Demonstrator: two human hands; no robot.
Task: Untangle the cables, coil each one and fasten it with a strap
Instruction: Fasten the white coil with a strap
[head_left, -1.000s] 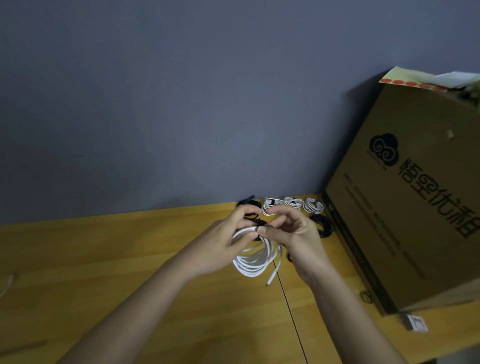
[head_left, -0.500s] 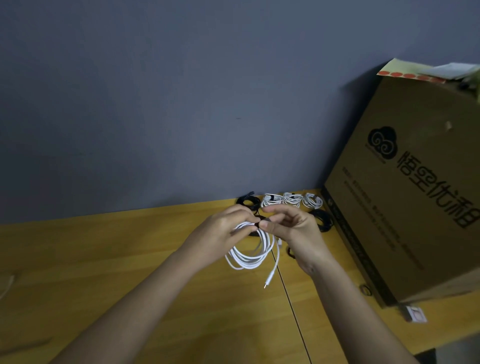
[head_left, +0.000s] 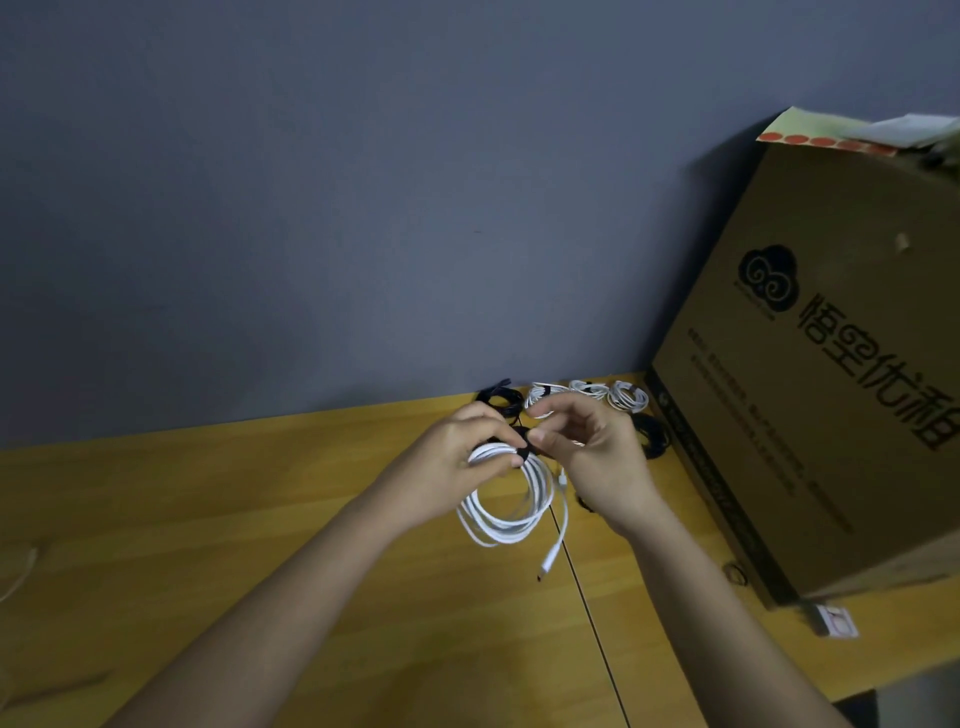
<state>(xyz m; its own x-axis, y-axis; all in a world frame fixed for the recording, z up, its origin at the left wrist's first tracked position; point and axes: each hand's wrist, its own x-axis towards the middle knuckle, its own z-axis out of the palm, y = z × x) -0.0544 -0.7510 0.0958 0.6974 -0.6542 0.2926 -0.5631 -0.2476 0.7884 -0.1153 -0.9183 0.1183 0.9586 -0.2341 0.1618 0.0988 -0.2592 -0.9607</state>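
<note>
A coiled white cable (head_left: 511, 506) hangs above the wooden table (head_left: 260, 519). My left hand (head_left: 457, 460) grips the top of the coil. A black strap (head_left: 523, 451) wraps the coil there, and my right hand (head_left: 587, 457) pinches the strap's end between thumb and finger, its index finger raised. One plug end (head_left: 545, 566) of the cable dangles below the coil. Behind my hands, bundled white cables (head_left: 626, 396) and black cables (head_left: 500, 401) lie along the wall.
A large cardboard box (head_left: 831, 389) stands at the right, close to my right hand. Another black cable coil (head_left: 652, 436) lies beside it. A small ring (head_left: 735, 574) and a small card (head_left: 836, 621) lie near the box's front corner. A seam runs down the table.
The coil has dropped lower and opened wider, its plug end hanging further down. My right hand's index finger has lifted while the pinch at the strap stays.
</note>
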